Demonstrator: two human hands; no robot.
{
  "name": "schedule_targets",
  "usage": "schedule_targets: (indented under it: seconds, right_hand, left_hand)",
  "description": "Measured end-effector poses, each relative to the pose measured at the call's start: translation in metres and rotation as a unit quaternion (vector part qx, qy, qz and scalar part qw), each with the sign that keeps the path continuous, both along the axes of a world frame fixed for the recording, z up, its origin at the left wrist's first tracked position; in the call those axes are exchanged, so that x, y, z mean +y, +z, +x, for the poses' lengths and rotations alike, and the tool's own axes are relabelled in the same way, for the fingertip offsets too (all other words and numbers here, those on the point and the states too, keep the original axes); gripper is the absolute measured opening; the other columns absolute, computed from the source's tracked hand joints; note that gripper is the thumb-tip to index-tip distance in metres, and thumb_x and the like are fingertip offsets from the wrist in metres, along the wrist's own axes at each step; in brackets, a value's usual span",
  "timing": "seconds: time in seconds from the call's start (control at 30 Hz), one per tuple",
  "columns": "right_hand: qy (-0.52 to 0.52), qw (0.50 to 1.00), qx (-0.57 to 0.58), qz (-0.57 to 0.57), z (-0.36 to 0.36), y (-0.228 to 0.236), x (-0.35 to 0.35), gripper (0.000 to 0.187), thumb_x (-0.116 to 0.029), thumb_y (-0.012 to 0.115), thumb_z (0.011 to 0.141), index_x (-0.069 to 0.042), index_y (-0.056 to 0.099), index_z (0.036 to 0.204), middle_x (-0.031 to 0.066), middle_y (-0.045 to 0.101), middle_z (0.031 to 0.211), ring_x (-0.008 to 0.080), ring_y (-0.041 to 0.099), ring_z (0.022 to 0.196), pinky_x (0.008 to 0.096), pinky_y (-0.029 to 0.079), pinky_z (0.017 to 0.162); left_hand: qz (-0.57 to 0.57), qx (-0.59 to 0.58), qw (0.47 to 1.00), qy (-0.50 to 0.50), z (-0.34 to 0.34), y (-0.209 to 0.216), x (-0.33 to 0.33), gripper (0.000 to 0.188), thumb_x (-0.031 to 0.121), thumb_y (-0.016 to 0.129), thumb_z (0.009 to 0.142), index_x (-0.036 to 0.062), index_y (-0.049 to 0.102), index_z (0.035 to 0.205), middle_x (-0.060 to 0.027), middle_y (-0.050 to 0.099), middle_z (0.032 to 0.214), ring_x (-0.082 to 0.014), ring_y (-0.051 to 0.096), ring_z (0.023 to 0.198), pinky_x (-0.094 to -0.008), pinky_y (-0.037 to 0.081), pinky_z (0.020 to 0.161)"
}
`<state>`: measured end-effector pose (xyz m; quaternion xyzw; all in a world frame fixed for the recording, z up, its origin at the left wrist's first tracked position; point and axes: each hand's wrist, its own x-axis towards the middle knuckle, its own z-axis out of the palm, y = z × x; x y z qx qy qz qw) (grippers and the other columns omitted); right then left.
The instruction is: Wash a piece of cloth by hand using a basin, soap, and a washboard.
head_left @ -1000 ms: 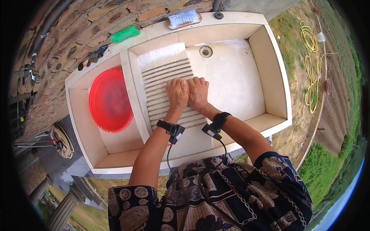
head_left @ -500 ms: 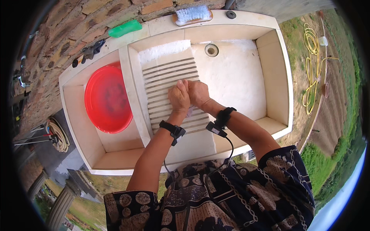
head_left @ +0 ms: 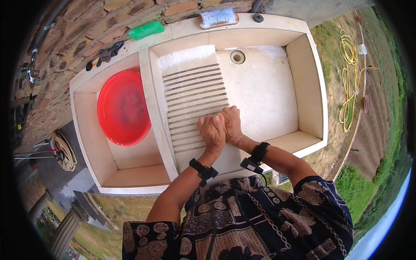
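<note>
Navy patterned shirt [head_left: 242,223], short sleeves [head_left: 149,238], black boxy wristbands [head_left: 260,152]

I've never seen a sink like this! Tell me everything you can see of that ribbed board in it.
The ribbed board is a pale cream slab, seemingly stone or cement, crossed by many dark parallel grooves, with a whitish patch at its far end and a smooth near end. It lies in the larger compartment, beside the divider. The left hand and right hand are together over its nearer right side, hiding any contact beneath.
</note>
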<state>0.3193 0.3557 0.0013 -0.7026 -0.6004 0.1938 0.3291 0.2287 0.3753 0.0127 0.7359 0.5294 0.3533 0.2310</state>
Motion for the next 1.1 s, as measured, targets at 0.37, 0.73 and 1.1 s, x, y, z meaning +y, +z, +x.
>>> schedule_targets:
  seconds: [0.37,0.73,1.1]
  right_hand:
    - [-0.017,0.988,-0.153,-0.006,0.024,-0.036,0.118,0.024,-0.026,0.051,0.09,-0.01,0.063,0.077,0.0078,0.062,0.077,0.0293,0.05,0.079,0.0397,0.036,0.074]
    - [0.036,0.998,0.013,0.048,0.001,-0.016,0.005,0.016,-0.021,0.055,0.086,-0.01,0.053,0.074,0.0091,0.051,0.077,0.0289,0.044,0.074,0.0416,0.034,0.07]
    - [0.027,0.988,-0.152,-0.024,-0.011,-0.021,0.062,0.016,-0.02,0.054,0.082,-0.01,0.061,0.072,0.0094,0.059,0.078,0.0274,0.05,0.081,0.0403,0.035,0.074]
  left_hand:
    - [-0.058,0.136,0.989,-0.011,0.028,-0.04,0.126,0.044,0.024,0.04,0.098,0.0056,0.067,0.069,-0.0134,0.066,0.075,-0.0321,0.055,0.074,-0.0454,0.04,0.075]
    - [-0.039,-0.024,0.998,-0.052,-0.011,-0.014,0.014,0.038,0.016,0.04,0.096,0.0039,0.057,0.065,-0.0118,0.057,0.07,-0.0319,0.051,0.072,-0.0443,0.039,0.073]
    - [0.045,0.054,0.997,-0.018,-0.012,-0.035,0.079,0.034,0.02,0.044,0.097,0.0044,0.06,0.071,-0.0138,0.061,0.071,-0.032,0.053,0.076,-0.0442,0.039,0.077]
